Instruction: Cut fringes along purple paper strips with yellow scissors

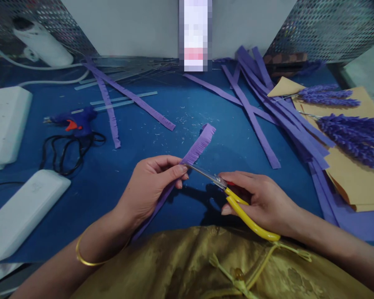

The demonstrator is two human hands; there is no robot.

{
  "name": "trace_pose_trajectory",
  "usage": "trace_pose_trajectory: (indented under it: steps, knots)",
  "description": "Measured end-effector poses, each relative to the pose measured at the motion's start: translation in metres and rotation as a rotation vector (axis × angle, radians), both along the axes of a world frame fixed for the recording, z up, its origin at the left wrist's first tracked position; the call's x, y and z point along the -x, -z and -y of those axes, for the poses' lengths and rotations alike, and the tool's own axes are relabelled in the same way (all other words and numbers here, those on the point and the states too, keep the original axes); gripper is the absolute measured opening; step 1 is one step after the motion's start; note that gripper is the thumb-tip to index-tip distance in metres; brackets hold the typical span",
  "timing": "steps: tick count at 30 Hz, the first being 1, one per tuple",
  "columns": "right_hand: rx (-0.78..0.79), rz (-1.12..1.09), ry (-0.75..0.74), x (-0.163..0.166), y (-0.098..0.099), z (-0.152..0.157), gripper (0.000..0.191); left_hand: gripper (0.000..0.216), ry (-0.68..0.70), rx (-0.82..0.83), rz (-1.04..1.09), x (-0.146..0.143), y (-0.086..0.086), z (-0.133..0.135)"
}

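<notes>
Pinched between the thumb and fingers of my left hand (157,180) is a purple paper strip (197,150). Its far end is fringed with small cuts and curls up, while the rest trails down toward my lap. My right hand (258,197) is closed on a pair of yellow-handled scissors (249,222). The blades point left and their tips reach the strip's edge, right beside my left thumb. Whether the blades are slightly apart there I cannot tell.
Fringed strips (137,99) lie at the back left, near a blue glue gun (77,118) with a coiled black cord. White power strips (28,211) stand at the left. Plain purple strips (252,120) spread at the right, beside purple flower stems (352,137) on brown paper (339,187).
</notes>
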State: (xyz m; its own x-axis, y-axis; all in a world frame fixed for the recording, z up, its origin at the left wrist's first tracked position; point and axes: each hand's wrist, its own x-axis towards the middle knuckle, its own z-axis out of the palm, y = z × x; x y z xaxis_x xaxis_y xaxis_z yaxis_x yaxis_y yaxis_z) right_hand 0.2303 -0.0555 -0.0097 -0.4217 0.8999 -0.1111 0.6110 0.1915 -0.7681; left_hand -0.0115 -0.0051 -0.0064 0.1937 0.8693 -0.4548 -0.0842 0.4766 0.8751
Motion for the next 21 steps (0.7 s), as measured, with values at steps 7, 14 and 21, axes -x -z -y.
trace_pose_trajectory:
  steps: [7, 14, 21]
  knots:
    - [-0.036, -0.005, -0.036, -0.002, -0.0017, 0.0, 0.052, 0.004, 0.003, 0.011, 0.006, 0.0003, -0.0013, 0.0009]
    - [-0.043, -0.009, -0.045, -0.0016, -0.0005, 0.0004, 0.049, 0.004, 0.001, 0.038, 0.022, 0.0013, -0.0009, 0.0009]
    - [-0.073, 0.016, -0.057, -0.0029, -0.0006, 0.0002, 0.048, 0.005, 0.002, 0.04, 0.03, 0.0013, -0.0011, -0.0001]
